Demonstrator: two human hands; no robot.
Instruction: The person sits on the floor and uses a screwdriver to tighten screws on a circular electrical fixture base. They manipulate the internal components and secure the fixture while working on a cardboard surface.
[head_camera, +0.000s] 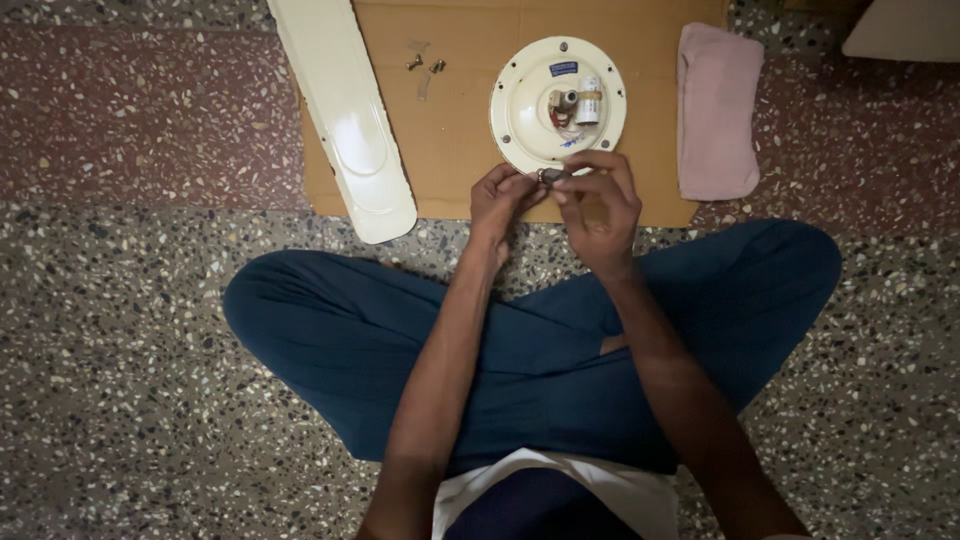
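My left hand (503, 198) and my right hand (598, 205) meet just in front of a round cream fan motor housing (520, 100), both pinching a small dark metal part (550, 175) between the fingertips. The housing lies on a cardboard sheet (460, 140) and has a white capacitor (589, 101) and wires at its centre. I sit cross-legged on the floor in blue trousers.
A cream fan blade (350, 120) lies along the cardboard's left edge. A few loose screws (425, 66) sit near the top of the cardboard. A folded pink cloth (716, 110) lies to the right. The floor is speckled terrazzo (130, 330).
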